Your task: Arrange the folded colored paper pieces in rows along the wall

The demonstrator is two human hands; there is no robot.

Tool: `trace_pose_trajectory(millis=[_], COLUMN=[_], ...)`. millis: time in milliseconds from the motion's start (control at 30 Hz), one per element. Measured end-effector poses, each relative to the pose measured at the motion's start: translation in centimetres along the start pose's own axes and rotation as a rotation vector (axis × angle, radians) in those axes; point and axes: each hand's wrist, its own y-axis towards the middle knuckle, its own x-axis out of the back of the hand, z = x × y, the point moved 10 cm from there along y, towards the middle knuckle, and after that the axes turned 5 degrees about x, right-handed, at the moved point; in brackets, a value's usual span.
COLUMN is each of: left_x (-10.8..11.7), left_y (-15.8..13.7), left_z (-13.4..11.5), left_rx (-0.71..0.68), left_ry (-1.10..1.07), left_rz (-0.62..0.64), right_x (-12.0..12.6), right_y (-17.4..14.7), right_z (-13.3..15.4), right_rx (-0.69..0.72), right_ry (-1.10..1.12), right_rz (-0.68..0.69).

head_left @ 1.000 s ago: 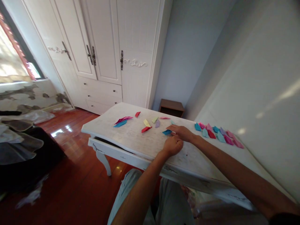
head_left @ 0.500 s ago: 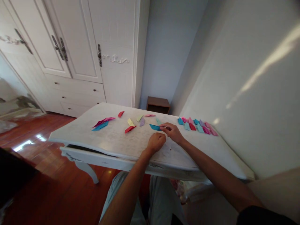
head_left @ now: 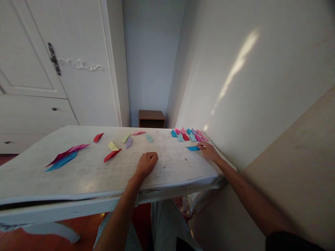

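Note:
My right hand [head_left: 209,152] pinches the end of a blue folded paper piece [head_left: 193,148], low over the right part of the white table [head_left: 167,174]. Just beyond it, several folded paper pieces in blue, pink, red and pale green stand close together in rows, among them a red one [head_left: 185,137]. Curled into a fist, my left hand [head_left: 147,163] rests near the table's front edge, with nothing showing in it. Loose pieces lie to its left and beyond: a red one [head_left: 112,155], a yellow one [head_left: 113,146], a purple one [head_left: 129,142] and a pale green one [head_left: 149,138].
At the far left of the table a long magenta piece [head_left: 66,154] lies against a blue one [head_left: 62,161]. A wall [head_left: 230,69] borders the table's right side. Behind stand a white wardrobe [head_left: 89,94] and a small brown cabinet [head_left: 151,114].
My right hand has carried the blue paper piece rightward, close to the grouped rows. My left hand stays a fist on the table. The view has turned to the right.

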Motion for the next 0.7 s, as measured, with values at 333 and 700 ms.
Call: trace_pose_trajectory(millis=[333, 700], left_x=[0.1, 0.0], left_y=[0.1, 0.1], left_z=[-0.3, -0.5], left_rx=[-0.011, 0.003], left_ry=[-0.039, -0.023], left_rz=[0.022, 0.042], right_x=[4.3, 0.3], right_y=[-2.6, -4.2], right_z=[-5.7, -1.2], right_rx=[-0.309, -0.32], right_ry=[-0.381, -0.596], right_rz=[-0.107, 0.041])
